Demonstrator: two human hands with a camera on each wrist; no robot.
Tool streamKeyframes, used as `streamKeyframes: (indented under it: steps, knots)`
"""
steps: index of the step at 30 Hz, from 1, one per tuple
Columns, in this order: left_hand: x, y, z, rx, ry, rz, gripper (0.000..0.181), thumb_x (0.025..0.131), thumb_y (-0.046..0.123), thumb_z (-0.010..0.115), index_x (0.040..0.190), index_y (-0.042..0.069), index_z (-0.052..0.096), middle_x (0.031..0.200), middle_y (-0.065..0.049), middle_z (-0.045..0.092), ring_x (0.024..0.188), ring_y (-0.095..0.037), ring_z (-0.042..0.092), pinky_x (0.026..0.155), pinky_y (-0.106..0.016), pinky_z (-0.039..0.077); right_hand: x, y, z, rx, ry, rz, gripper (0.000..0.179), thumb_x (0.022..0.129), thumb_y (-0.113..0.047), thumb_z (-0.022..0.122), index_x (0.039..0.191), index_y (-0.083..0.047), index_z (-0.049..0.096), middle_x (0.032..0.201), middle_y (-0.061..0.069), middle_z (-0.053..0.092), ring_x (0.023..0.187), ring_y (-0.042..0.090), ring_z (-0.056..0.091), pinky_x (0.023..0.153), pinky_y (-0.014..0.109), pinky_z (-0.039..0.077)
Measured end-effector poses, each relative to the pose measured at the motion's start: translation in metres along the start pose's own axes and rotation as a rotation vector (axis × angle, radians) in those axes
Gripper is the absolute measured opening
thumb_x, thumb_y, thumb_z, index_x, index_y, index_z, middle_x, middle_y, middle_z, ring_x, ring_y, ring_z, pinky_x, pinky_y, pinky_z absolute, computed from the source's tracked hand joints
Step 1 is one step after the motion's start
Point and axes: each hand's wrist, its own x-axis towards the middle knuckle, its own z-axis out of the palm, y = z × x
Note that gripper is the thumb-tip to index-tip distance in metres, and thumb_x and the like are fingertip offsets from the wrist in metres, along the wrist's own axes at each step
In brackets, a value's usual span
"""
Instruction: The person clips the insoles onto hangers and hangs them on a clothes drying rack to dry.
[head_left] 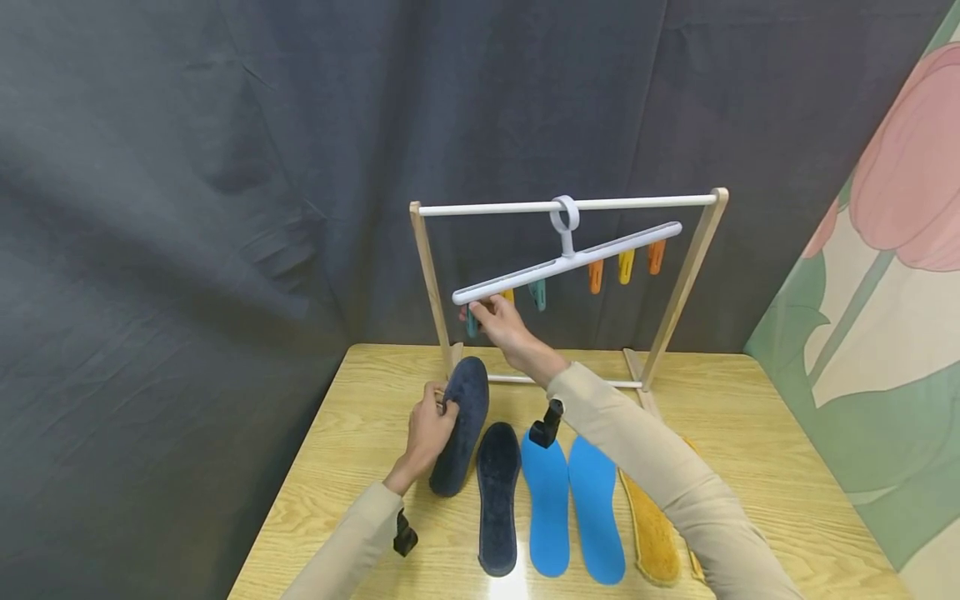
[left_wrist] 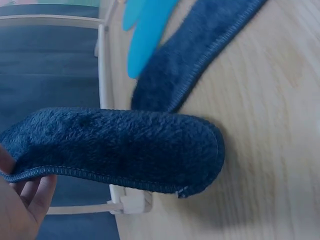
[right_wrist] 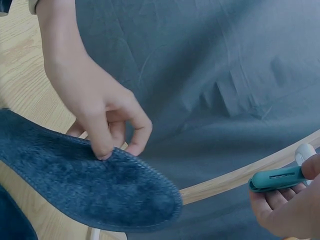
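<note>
My left hand point(head_left: 431, 429) pinches the edge of a dark blue fleecy insole point(head_left: 467, 417) between thumb and fingers, holding it tilted above the table. In the right wrist view the thumb presses on its fuzzy face near one end. My right hand point(head_left: 512, 329) grips a teal clothespin point(right_wrist: 276, 178) at the lowered left end of a white hanger point(head_left: 540, 271). The hanger hangs tilted by its ring from the rack's top bar. Insole and clothespin are apart. A matching dark insole point(head_left: 498, 500) lies flat on the table to the right of the held one.
Two bright blue insoles point(head_left: 547, 508) and a pair of mustard insoles point(head_left: 651, 529) lie in the row, the latter partly under my right forearm. The wooden rack point(head_left: 693, 283) stands at the table's back. Orange clothespins point(head_left: 596, 277) and yellow ones point(head_left: 626, 267) hang along the hanger.
</note>
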Motion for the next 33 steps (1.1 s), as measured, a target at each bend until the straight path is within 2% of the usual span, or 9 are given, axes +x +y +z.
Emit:
streamKeyframes:
  steps: [7,10,15,21,28,33]
  knots:
    - [0.007,0.015,-0.009,-0.131,-0.001,0.009,0.022,0.092,0.003,0.054,0.114,0.000,0.052,0.080,-0.007,0.066,0.055,-0.011,0.055,0.050,-0.024,0.042,0.001,0.000,0.002,0.013,0.016,-0.002,0.030,0.107,-0.014,0.043,0.126,0.008,0.053,0.118,0.019,0.059,0.120,0.038,0.053,0.091,0.037,0.046]
    - [0.010,0.019,-0.011,-0.153,0.002,0.001,0.022,0.092,0.002,0.054,0.114,0.000,0.052,0.080,-0.007,0.065,0.054,-0.010,0.052,0.049,-0.023,0.041,0.001,0.000,0.003,0.012,0.020,-0.005,0.030,0.107,-0.014,0.043,0.126,0.008,0.053,0.119,0.021,0.059,0.119,0.038,0.053,0.090,0.037,0.045]
    - [0.012,0.020,-0.012,-0.153,-0.003,-0.005,0.022,0.091,0.001,0.054,0.113,0.001,0.052,0.080,-0.005,0.065,0.055,-0.010,0.052,0.050,-0.023,0.041,0.001,0.001,0.003,0.014,0.031,0.001,0.031,0.107,-0.013,0.042,0.126,0.010,0.053,0.112,0.015,0.060,0.119,0.040,0.051,0.088,0.035,0.046]
    - [0.014,0.024,-0.010,-0.161,0.029,0.039,0.022,0.090,0.000,0.054,0.111,0.001,0.052,0.082,-0.007,0.068,0.061,-0.012,0.056,0.055,-0.025,0.045,0.001,0.000,0.003,0.003,0.049,-0.006,0.030,0.107,-0.014,0.044,0.125,0.008,0.055,0.113,0.015,0.062,0.116,0.035,0.056,0.084,0.032,0.045]
    - [0.014,0.025,-0.008,-0.189,0.063,0.097,0.020,0.089,-0.002,0.054,0.108,0.001,0.052,0.081,-0.009,0.069,0.064,-0.014,0.059,0.056,-0.024,0.047,0.003,0.001,0.005,0.000,0.059,-0.006,0.030,0.107,-0.011,0.044,0.125,0.010,0.055,0.109,0.015,0.062,0.119,0.042,0.053,0.083,0.029,0.045]
    - [0.015,0.027,-0.008,-0.194,0.100,0.140,0.018,0.090,-0.001,0.054,0.108,0.000,0.053,0.082,-0.010,0.068,0.068,-0.019,0.061,0.060,-0.026,0.049,0.001,-0.001,0.005,0.008,0.057,-0.013,0.029,0.106,-0.012,0.045,0.124,0.009,0.054,0.117,0.022,0.061,0.120,0.041,0.053,0.083,0.029,0.045]
